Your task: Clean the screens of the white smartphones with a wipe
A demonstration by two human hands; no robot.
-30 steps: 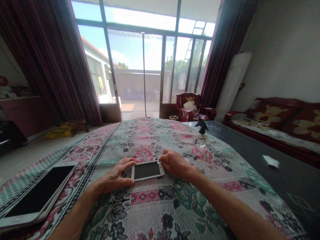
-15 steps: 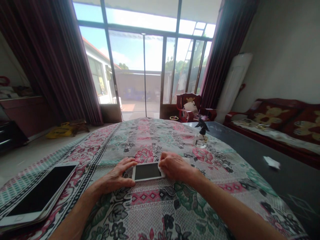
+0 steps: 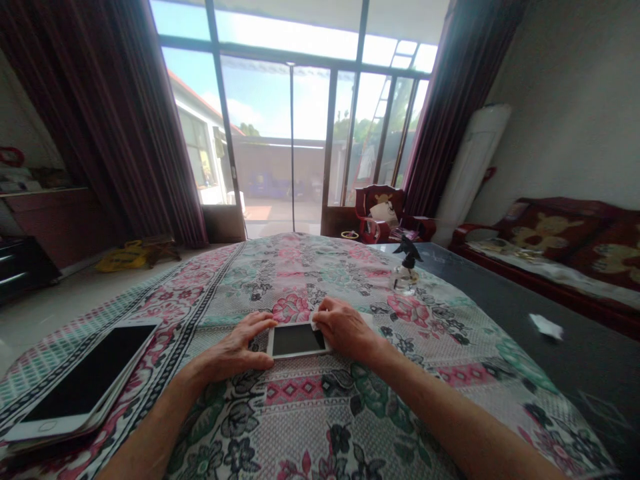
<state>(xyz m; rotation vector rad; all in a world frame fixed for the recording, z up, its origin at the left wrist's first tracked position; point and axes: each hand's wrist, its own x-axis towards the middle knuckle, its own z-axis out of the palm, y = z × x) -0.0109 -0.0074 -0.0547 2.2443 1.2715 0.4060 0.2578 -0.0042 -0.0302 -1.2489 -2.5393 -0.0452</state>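
Observation:
A white phone (image 3: 296, 340) with a dark screen lies flat on the flowered cloth (image 3: 320, 413) covering the table. My left hand (image 3: 235, 353) rests on the cloth and pinches the phone's left end between thumb and fingers. My right hand (image 3: 345, 330) is closed on a small white wipe (image 3: 316, 325) pressed against the phone's right end, covering that edge of the screen.
A white tablet (image 3: 85, 380) lies at the cloth's left edge. A clear spray bottle with a black top (image 3: 406, 267) stands farther back on the right. A crumpled white scrap (image 3: 545, 327) lies on the dark tabletop (image 3: 550, 347). A red sofa (image 3: 550, 240) is on the right.
My right hand with the wipe has slid a little left over the phone's right end. The left hand keeps its hold.

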